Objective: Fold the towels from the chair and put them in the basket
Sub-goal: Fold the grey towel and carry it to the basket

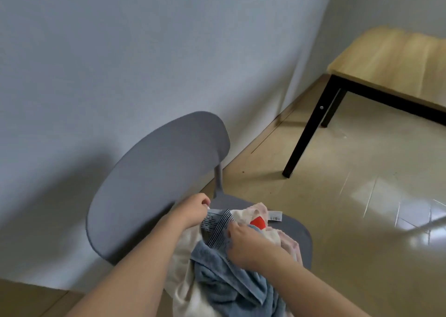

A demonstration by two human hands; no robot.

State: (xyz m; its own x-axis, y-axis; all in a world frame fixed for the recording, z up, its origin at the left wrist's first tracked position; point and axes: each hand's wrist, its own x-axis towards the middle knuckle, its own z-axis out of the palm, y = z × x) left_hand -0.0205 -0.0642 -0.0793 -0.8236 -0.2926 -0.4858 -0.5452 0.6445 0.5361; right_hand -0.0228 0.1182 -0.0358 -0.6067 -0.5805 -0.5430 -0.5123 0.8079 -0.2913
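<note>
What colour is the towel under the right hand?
Blue, with a dark striped edge band; the towel shows only in the head view, under the right hand.

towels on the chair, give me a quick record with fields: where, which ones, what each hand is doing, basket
where: heaped on the grey chair seat
towels: blue towel, cream towel, pink-and-cream towel with a red patch
left hand: pinches the blue towel's striped edge by its label
right hand: grips the blue towel
folded: none yet
basket: not in view
nearby: wooden table
</note>
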